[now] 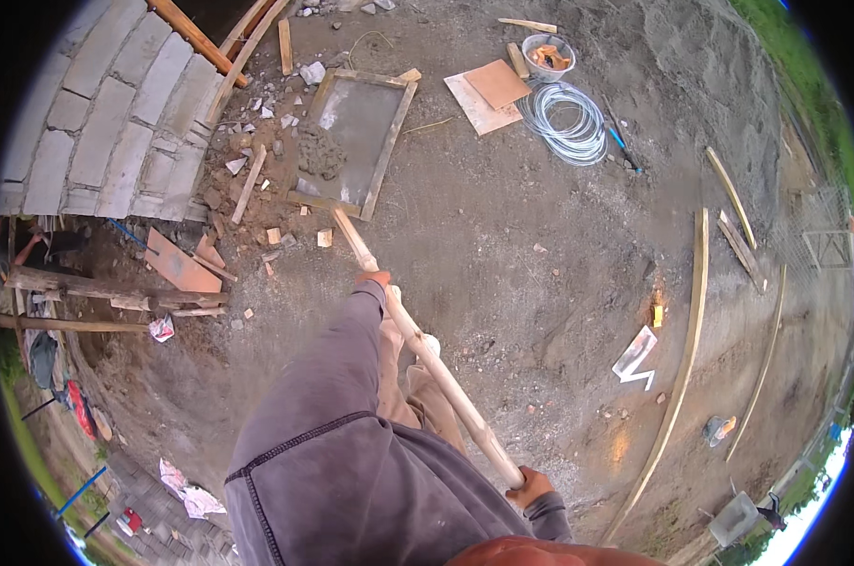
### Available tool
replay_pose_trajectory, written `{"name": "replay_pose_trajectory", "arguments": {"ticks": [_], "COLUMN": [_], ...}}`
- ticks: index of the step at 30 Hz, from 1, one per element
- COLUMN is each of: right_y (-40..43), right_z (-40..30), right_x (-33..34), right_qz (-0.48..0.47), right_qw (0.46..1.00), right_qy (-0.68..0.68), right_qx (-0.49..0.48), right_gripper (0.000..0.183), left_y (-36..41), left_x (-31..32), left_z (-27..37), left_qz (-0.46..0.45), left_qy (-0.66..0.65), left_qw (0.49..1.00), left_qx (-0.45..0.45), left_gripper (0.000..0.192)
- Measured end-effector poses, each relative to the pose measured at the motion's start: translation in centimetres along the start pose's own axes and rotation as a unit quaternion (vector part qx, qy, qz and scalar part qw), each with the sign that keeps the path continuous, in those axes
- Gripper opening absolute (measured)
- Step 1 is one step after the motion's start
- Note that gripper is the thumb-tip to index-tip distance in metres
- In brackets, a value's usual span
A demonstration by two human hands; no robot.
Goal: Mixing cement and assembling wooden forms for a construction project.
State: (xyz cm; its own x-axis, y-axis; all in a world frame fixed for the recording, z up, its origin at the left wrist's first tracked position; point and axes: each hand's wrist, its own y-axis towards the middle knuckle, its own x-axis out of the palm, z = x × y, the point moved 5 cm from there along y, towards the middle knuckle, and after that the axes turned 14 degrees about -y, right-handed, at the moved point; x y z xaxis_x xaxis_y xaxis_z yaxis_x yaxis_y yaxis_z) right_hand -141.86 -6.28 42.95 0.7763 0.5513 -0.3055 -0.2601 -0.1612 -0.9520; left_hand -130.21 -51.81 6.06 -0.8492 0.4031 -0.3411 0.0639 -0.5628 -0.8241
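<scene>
My left hand point(374, 277), at the end of a grey sleeve, is closed around the upper part of a peeled wooden pole point(462, 403). Near the pole's lower end in the picture, my right hand point(531, 488) grips it too. The pole runs slantwise across my body, over my brown trousers point(396, 382). Its far tip overlaps the near edge of a wooden frame point(391, 152) on the ground; whether they touch I cannot tell. Inside the frame lies a grey wet-looking surface point(363, 120) with a heap of mortar point(321, 152) on its left side.
A concrete block wall point(108, 113) rises at left, with timber poles point(115, 284) below it. Ahead are a wire coil point(565, 124), a bucket point(548, 56) and flat boards point(487, 92). Long timber point(688, 354) and a flat metal tool point(635, 354) lie right. Stones point(313, 73) litter the ground.
</scene>
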Motion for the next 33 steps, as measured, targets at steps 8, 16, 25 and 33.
{"name": "replay_pose_trajectory", "arguments": {"ticks": [8, 16, 25, 33], "right_y": [0.0, 2.1, -0.4, -4.1], "right_z": [-3.9, 5.8, 20.4, 14.8], "right_x": [1.9, 8.6, -0.8, -15.0], "right_qz": [-0.152, -0.063, 0.259, 0.407], "right_qw": [0.919, 0.977, 0.916, 0.754], "right_qy": [0.363, 0.204, -0.262, -0.516], "right_qx": [-0.03, 0.001, 0.157, -0.021], "right_gripper": [0.039, 0.047, 0.025, 0.024], "left_y": [1.5, -7.0, -20.9, -24.1], "left_x": [1.3, 3.1, 6.9, 7.3], "left_z": [3.9, -1.7, -11.2, -21.0], "left_qz": [-0.049, -0.106, -0.219, 0.02], "left_qy": [0.067, -0.289, -0.596, -0.708], "left_qw": [0.993, 0.95, 0.746, 0.685], "left_qx": [0.084, -0.059, -0.198, -0.173], "left_gripper": [0.043, 0.008, 0.016, 0.01]}}
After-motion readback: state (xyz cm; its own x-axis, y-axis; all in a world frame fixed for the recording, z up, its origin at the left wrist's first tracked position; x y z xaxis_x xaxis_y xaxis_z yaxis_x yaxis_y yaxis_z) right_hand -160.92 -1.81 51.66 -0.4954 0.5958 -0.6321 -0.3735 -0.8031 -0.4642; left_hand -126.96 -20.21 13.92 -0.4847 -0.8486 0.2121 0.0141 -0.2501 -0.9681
